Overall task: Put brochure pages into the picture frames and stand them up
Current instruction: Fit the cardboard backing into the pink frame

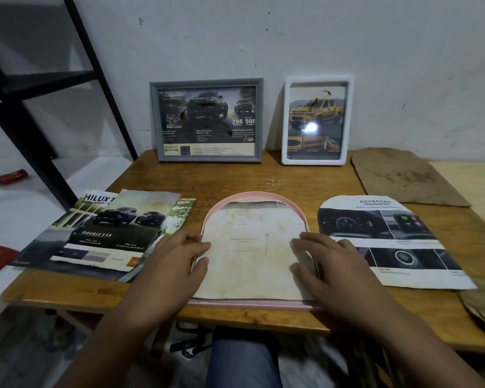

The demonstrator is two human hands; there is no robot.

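A pink arch-topped picture frame point(252, 303) lies flat at the near middle of the wooden worktop point(291, 177), its straight bottom edge toward the person. Inside it lies a pale, stained brochure page point(249, 253), blank side up with faint print and a thin arrow, cut to the same arched outline. The left hand point(177, 256) rests with relaxed, nearly straight fingers on the page's left edge and the frame's left rim, grasping nothing. The right hand point(328, 261) lies likewise released, fingers spread over the page's right edge and the rim beneath. Left of the frame sits a stack of truck brochures point(104, 233), the top one showing dark pickups. Right of the frame lies another cut page point(389, 242), arch-shaped, printed with dashboard pictures. At the far edge, two filled frames stand against the white wall: a grey frame point(207, 120) in landscape with a dark truck page, and to its right a white frame point(317, 120) in portrait holding a yellow truck page, with a glare spot on its glass. A brown backing board point(403, 177) lies flat at the far right.
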